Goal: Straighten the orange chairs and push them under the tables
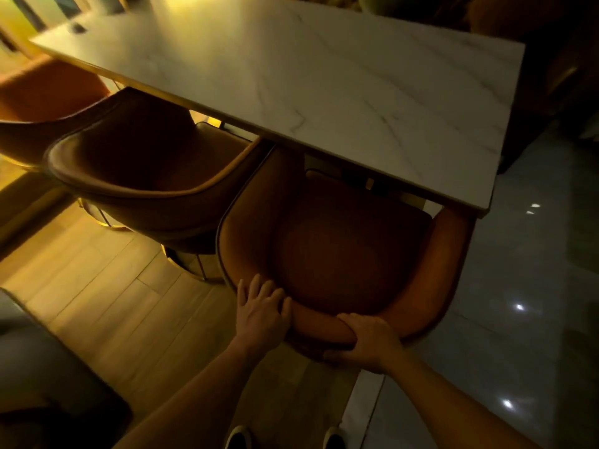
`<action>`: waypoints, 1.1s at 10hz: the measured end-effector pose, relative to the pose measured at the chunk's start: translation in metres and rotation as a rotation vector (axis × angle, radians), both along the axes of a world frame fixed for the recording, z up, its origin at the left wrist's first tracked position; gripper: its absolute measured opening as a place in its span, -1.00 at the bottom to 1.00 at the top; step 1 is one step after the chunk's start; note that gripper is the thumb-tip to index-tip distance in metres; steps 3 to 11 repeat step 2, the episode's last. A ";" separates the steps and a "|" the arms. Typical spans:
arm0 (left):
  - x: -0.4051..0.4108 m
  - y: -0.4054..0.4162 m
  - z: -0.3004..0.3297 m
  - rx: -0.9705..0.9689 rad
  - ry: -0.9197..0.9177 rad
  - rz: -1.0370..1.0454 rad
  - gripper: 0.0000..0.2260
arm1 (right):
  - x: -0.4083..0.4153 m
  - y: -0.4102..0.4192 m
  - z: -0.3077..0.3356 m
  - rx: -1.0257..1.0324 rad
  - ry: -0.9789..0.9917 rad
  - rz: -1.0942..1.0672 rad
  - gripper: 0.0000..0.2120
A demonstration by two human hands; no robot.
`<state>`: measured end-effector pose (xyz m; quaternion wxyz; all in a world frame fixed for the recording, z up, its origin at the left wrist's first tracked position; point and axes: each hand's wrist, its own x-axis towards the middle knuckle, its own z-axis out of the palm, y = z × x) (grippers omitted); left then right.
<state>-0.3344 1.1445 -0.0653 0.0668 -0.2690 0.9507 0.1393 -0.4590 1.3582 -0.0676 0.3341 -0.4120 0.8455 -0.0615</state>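
An orange tub chair [337, 254] stands right below me, its seat front tucked under the near edge of a white marble table [324, 85]. My left hand [261, 311] lies on the top of the chair's curved backrest, fingers spread. My right hand [364, 340] is wrapped around the same backrest rim a little to the right. A second orange chair [139, 166] stands to the left, turned at an angle, its front partly under the table. A third orange chair [39, 102] sits further left, blurred.
Wooden floor [107, 286] lies on the left and glossy grey tile [518, 319] on the right. A grey upholstered seat [39, 367] fills the bottom left corner. My shoes [285, 437] show at the bottom edge. Dark furniture stands beyond the table's far right.
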 end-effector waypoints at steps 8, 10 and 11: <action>0.024 0.020 0.038 0.173 0.037 -0.133 -0.74 | 0.024 0.013 0.026 0.030 -0.017 -0.024 -0.24; 0.024 0.020 0.038 0.173 0.037 -0.133 -0.74 | 0.024 0.013 0.026 0.030 -0.017 -0.024 -0.24; 0.024 0.020 0.038 0.173 0.037 -0.133 -0.74 | 0.024 0.013 0.026 0.030 -0.017 -0.024 -0.24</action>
